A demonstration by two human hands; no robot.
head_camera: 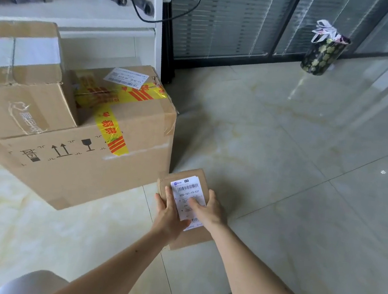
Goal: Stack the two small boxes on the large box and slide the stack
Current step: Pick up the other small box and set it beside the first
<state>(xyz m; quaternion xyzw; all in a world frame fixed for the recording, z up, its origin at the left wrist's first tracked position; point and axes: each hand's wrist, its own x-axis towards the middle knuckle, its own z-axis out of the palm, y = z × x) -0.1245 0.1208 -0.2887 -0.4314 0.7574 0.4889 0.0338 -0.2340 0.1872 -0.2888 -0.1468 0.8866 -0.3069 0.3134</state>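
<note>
Matt brown cardboard on the large box [76, 161], glossy yellow tape [112, 134] across it; the near small box [188, 240] matches, paper label [188, 198] smooth. Floor [281, 182] gleams, probably polished tile.

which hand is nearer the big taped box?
Left. The left hand grips the small box's left edge, on the side facing the big taped box. The right hand lies on its label, farther away.

Labelled small box [187, 204] on floor beside taped large box [86, 143] bearing another small box [22, 82].
</note>
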